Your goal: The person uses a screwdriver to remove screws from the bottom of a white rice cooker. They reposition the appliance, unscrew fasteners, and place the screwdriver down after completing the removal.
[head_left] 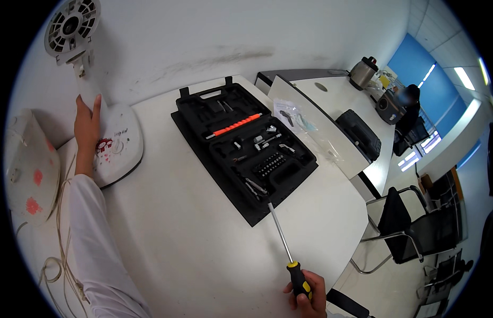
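Gripping right hand (308, 292) on ribbed screwdriver (289, 249) (slim steel shaft, black-yellow handle).

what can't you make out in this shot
Head view:
- Right hand: cut off by the lower edge; its grip on the screwdriver handle is only partly seen.
- Bits in the tool case: too small to tell apart.
- Fan head: cropped by the fisheye rim.
- Left hand hides part of the fan post.

Office, white desks (204, 254) (pushed together), black mesh chairs (416, 233), blue partition wall (411, 63)
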Demonstrator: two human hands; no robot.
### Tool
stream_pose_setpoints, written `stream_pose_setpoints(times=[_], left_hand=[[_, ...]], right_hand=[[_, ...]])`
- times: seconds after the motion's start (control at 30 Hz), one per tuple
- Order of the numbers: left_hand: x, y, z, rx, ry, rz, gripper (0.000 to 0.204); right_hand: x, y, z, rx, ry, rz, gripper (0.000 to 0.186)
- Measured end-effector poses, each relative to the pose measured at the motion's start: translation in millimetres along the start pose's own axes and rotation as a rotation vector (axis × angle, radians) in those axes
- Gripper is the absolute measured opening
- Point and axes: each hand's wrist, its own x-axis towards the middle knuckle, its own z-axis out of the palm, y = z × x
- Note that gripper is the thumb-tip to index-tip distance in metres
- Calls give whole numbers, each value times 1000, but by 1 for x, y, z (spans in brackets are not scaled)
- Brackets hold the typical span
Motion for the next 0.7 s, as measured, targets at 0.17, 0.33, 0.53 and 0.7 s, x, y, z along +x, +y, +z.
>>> stream_pose_setpoints(times=[0.17, 0.33, 0.53, 0.7], left_hand=[[7, -9, 6, 12, -15, 4, 74], [10, -9, 5, 65, -41, -28, 75], [12, -7, 3, 48, -79, -43, 76], [10, -12, 3, -20, -88, -48, 75]], right_hand=[[1, -1, 1, 73, -14, 32, 44], [1, -1, 0, 70, -33, 24, 45], [-1, 0, -1, 105, -19, 27, 46], [1, -18, -1, 243, 8, 312, 44]])
